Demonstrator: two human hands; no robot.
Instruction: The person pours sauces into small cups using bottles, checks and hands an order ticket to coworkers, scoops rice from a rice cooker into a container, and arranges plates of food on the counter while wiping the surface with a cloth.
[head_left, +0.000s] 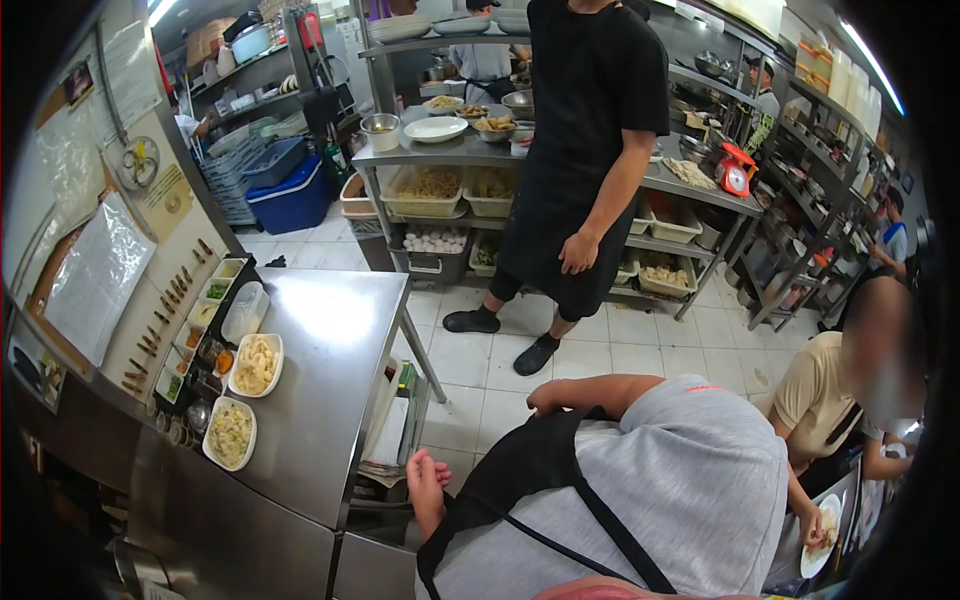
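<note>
Bare and raised, my left hand (428,482) is beside the right edge of the steel table (330,400), fingers loosely bent and nothing visible in them. My right hand (543,400) lies by my black apron (510,470); its fingers are mostly hidden, so its grip cannot be made out. On the table are two white tubs of pale food, one (257,366) behind the other (230,434), and a clear container (245,311). Small tubs of toppings (205,312) line the wall side.
A person in black (590,150) stands ahead, before a steel counter (400,150) with bowls, plates and a red scale (735,172). At the right sits a person in a beige shirt (812,385), one hand at a white plate of food (830,510). A blue cooler (290,200) is behind the table.
</note>
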